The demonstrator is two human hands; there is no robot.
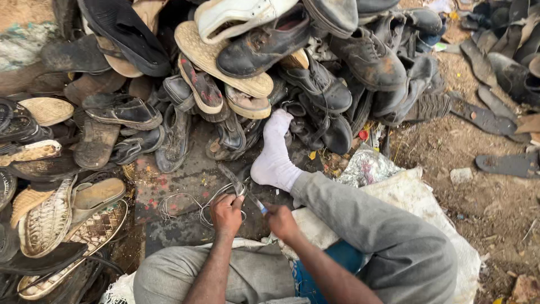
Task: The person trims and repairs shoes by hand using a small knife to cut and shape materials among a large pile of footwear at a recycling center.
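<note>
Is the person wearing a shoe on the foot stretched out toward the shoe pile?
No, the outstretched foot wears only a white sock and rests on the ground before the shoe pile.

Left hand (226, 213) closed around pale cord (185, 204); right hand (281, 220) gripping a blue-handled blade (245, 191) against it. White-socked foot (274, 153) stretched toward heaped worn shoes (292, 62). Woven soles (53, 217) lying left, white sack (416, 202) underneath.
</note>
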